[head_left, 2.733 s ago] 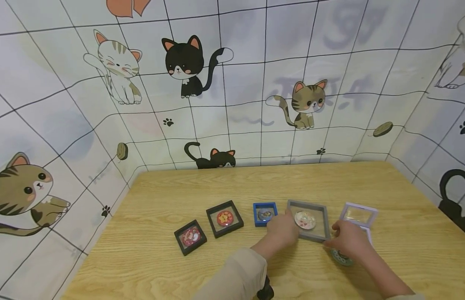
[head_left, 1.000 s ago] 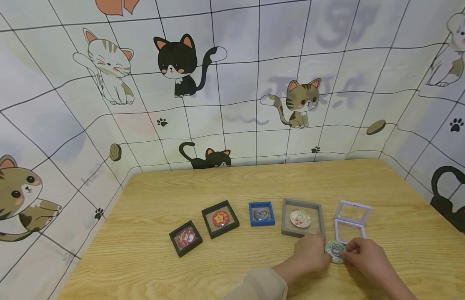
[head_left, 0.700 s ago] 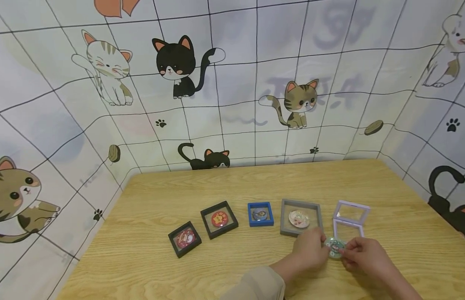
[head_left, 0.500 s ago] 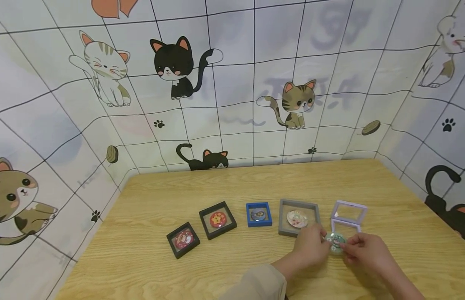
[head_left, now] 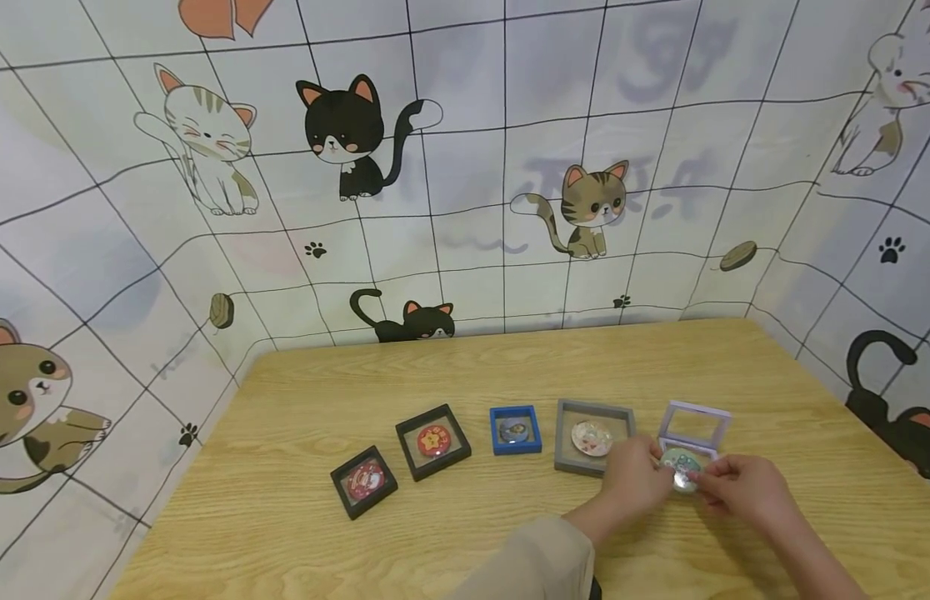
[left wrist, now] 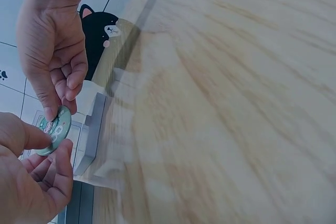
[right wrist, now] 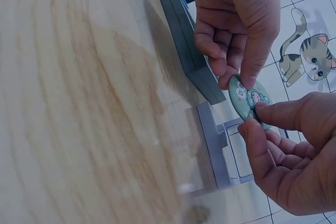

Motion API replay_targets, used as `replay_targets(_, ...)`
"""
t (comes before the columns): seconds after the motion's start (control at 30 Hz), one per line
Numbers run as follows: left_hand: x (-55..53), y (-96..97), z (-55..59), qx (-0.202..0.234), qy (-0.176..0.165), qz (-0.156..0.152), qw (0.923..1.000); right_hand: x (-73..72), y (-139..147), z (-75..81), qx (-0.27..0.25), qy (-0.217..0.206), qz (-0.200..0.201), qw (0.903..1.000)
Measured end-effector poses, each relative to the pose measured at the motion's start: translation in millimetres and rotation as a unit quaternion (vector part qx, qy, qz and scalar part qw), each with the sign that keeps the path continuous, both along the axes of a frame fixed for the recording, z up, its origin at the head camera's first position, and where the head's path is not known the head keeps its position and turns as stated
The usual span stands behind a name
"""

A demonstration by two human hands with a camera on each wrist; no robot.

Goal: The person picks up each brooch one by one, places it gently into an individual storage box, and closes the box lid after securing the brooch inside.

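Observation:
Both hands hold a round green button badge (head_left: 682,467) by its edges, raised and tilted just over the near part of an opened lavender display frame (head_left: 701,408). My left hand (head_left: 636,477) pinches the badge's left side. On its other side, my right hand (head_left: 752,493) pinches with thumb and fingers. In the left wrist view, the thumbs press on the printed face of the badge (left wrist: 62,125). Fingers support it from behind in the right wrist view, where the lavender frame (right wrist: 212,148) sits below. Part of that frame's base is hidden by badge and hands.
Left of the hands lies a grey frame (head_left: 559,437) with a pale badge, partly behind the left hand. Further left are a blue frame (head_left: 517,449) and two black frames (head_left: 444,466), each holding a badge. Cat-printed cloth (head_left: 502,208) stands behind the wooden table (head_left: 322,558).
The hands came together at the green badge, which lay on the table earlier. They have lifted it and moved it away from me towards the lavender frame, tilting it.

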State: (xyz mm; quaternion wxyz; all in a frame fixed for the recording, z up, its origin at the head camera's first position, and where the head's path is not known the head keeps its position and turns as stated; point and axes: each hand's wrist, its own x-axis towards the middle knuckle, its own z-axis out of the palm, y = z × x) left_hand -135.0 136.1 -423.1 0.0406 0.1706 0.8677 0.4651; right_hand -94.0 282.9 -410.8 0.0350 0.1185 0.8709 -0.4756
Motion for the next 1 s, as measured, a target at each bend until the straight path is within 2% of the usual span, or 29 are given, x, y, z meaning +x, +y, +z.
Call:
replay_targets(0.17,-4.9,9.5,2.6,-0.015,0.013,0.023,0.9995,-4.9,5,5.9,0.005,0.002,0.002,1.0000)
replay_targets(0.3,-7.8,17.5,5.8,-0.046,0.021,0.041,0.9979,-7.9,10,7.3,0.005,0.001,-0.002,1.0000)
replay_targets(0.5,-10.3,27.9,9.0,-0.068,0.005,0.053,0.9962,-11.3,17,7.0,0.021,-0.005,-0.006,0.9997)
replay_targets(0.63,-11.5,32.9,8.4,-0.080,-0.001,0.065,0.9947,-13.6,20,5.0,0.034,-0.005,-0.012,0.9994)
replay_targets(0.77,-12.0,35.4,6.6,-0.100,0.009,0.075,0.9921,-15.8,22,2.1,0.049,-0.002,-0.014,0.9987)
replay_targets(1.0,-9.8,39.6,4.6,-0.143,0.008,0.083,0.9862,-16.8,21,-3.5,0.083,0.011,-0.012,0.9964)
